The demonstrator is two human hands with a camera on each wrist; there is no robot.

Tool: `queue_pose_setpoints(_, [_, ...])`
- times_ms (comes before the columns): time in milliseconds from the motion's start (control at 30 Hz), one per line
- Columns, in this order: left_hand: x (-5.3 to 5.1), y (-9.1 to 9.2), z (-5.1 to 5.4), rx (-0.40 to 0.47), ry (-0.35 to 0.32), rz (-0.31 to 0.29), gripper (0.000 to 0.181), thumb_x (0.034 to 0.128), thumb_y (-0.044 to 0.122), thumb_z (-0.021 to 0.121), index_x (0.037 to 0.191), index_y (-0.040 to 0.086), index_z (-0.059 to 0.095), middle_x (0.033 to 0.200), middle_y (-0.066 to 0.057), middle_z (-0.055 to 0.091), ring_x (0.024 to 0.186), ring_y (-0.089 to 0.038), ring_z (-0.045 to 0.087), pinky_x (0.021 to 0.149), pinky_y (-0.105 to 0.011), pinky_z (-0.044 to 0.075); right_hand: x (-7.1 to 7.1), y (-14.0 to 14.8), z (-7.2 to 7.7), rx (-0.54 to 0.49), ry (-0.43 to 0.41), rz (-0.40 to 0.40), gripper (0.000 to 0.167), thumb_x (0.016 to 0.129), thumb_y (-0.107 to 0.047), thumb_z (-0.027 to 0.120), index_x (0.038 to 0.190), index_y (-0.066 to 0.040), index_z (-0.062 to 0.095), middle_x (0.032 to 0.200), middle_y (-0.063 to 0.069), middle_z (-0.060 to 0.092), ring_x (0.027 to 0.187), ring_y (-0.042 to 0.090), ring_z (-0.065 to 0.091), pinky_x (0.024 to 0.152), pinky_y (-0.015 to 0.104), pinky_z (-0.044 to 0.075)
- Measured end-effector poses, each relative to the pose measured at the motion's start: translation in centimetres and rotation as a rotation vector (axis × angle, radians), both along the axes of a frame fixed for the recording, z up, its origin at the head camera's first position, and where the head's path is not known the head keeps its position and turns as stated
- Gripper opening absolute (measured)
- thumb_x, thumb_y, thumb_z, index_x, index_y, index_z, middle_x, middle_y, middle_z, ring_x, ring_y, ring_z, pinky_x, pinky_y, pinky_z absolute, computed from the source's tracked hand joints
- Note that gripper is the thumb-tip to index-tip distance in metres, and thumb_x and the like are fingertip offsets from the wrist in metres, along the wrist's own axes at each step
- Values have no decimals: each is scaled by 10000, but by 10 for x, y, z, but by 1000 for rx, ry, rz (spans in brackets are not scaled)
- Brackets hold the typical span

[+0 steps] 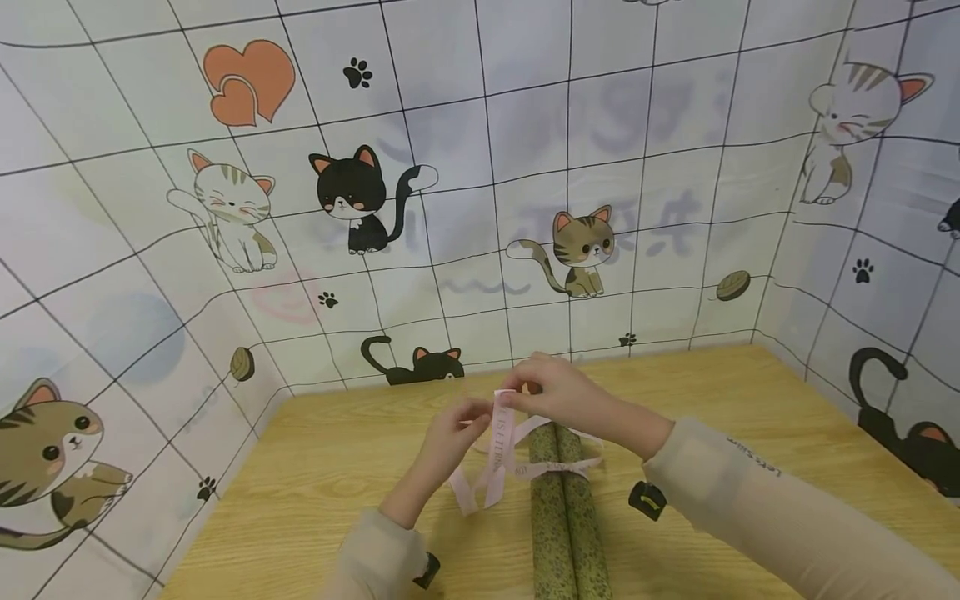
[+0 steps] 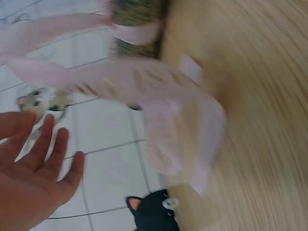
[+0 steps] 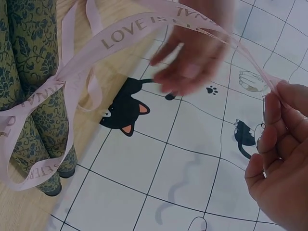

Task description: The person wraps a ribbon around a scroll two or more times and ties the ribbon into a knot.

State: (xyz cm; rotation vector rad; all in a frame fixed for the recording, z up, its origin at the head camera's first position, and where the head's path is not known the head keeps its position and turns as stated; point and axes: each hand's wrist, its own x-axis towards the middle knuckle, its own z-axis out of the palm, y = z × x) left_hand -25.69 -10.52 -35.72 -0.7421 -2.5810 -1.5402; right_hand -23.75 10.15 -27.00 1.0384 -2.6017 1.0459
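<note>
Two green floral-patterned rolls [image 1: 551,517] [image 3: 33,53] lie side by side, a pink lettered ribbon [image 1: 500,446] [image 2: 130,79] [image 3: 127,33] crossed around them near their far ends. The right hand [image 1: 558,392] [image 3: 288,149] pinches a raised length of ribbon between thumb and fingertips, left of the rolls' far ends. Close beside that length is the left hand [image 1: 446,442] [image 2: 33,178] [image 3: 197,57], its fingers spread and loosely bent, holding nothing in the left wrist view. A ribbon loop and tail hang below the hands. The left wrist view is blurred.
A wood-grain table [image 1: 315,483] carries the rolls. Behind it and at both sides stand white gridded walls [image 1: 465,167] printed with cats, paw prints and a heart. Both wrists wear black devices, one [image 1: 647,500] beneath the right forearm.
</note>
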Motion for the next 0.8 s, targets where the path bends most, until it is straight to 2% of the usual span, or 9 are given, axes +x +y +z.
queue_pose_setpoints(100, [-13, -7, -13, -285, -4, -42, 272, 926, 104, 571, 1192, 57, 609, 1180, -127, 589, 1115, -316, 527, 904, -484, 441, 0, 0, 0, 2, -5, -2, 153, 903, -325, 615, 899, -192, 691, 809, -73, 543, 712, 117, 430, 619, 291, 392])
queue_pose_setpoints(133, [-17, -9, -18, -353, -14, -60, 293, 914, 82, 581, 1205, 51, 604, 1202, -147, 571, 1134, -338, 510, 915, -499, 429, 0, -1, 1, 2, -5, -3, 145, 901, -316, 619, 895, -190, 690, 787, -69, 531, 698, 120, 425, 611, 290, 388])
queue_pose_setpoints(200, [-24, -11, -26, -427, -17, -72, 330, 876, 28, 598, 1205, 30, 605, 1227, -193, 542, 1161, -391, 480, 930, -538, 405, -1, -1, -1, 11, 1, -2, 141, 901, -312, 621, 889, -187, 685, 769, -72, 519, 683, 116, 417, 602, 282, 382])
queue_pose_setpoints(367, [-35, -10, -45, -542, 52, 21, 358, 808, 32, 628, 1165, 25, 637, 1272, -214, 499, 1150, -456, 450, 908, -573, 399, -2, -3, -5, 16, -3, 6, 117, 887, -288, 644, 864, -179, 680, 793, -88, 560, 700, 108, 432, 598, 264, 399])
queue_pose_setpoints(500, [-36, -7, -56, -644, 48, 122, 297, 781, 76, 690, 1078, 69, 688, 1313, -183, 469, 1144, -454, 442, 853, -583, 412, 0, -5, -7, 0, -10, 10, 110, 877, -283, 656, 849, -179, 682, 823, -96, 588, 719, 108, 452, 617, 266, 412])
queue_pose_setpoints(567, [-36, -6, -58, -679, 34, 167, 225, 759, 77, 704, 984, 85, 712, 1307, -164, 475, 1140, -435, 443, 849, -587, 399, 0, -5, -8, 0, -13, 14, 120, 879, -292, 652, 847, -180, 681, 822, -96, 586, 723, 108, 454, 624, 269, 412])
queue_pose_setpoints(667, [-34, -6, -56, -720, 64, 223, 93, 764, 115, 699, 853, 95, 715, 1268, -136, 519, 1106, -399, 474, 836, -567, 396, 2, -5, -7, 1, -21, 16, 133, 884, -303, 644, 858, -179, 682, 830, -90, 580, 724, 108, 452, 625, 271, 413])
queue_pose_setpoints(733, [-33, -9, -52, -730, 125, 251, 58, 800, 150, 686, 799, 95, 705, 1214, -116, 567, 1068, -382, 512, 817, -554, 411, 2, -4, -6, 2, -25, 14, 136, 885, -304, 641, 868, -176, 683, 840, -85, 579, 722, 107, 452, 622, 271, 416])
queue_pose_setpoints(800, [-34, -13, -47, -718, 188, 271, 104, 834, 184, 668, 808, 89, 702, 1125, -91, 627, 1010, -353, 561, 789, -532, 429, 3, -3, -5, 3, -25, 12, 139, 886, -302, 638, 878, -172, 685, 851, -81, 580, 725, 106, 454, 622, 271, 421])
